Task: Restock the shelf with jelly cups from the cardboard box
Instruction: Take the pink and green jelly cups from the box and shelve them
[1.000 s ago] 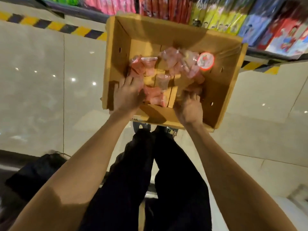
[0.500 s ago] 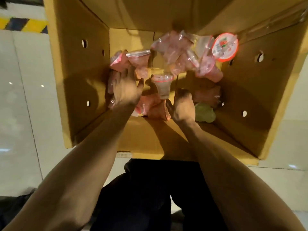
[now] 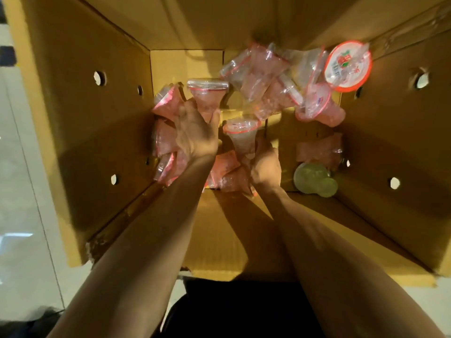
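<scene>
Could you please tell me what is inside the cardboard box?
The cardboard box holds pink jelly cups and one green jelly cup. The left hand and right hand reach among them, covering whatever lies beneath.

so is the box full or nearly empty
Nearly empty: loose jelly cups lie scattered on the floor of the cardboard box, bare cardboard showing between them.

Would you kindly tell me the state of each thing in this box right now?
Brown cardboard box: open.
Pink plastic jelly cups: sealed, jumbled on the floor.
Pale green jelly cup: lying in the near right corner.
Left hand: grips one pink cup.
Right hand: among cups, grip unclear.
</scene>
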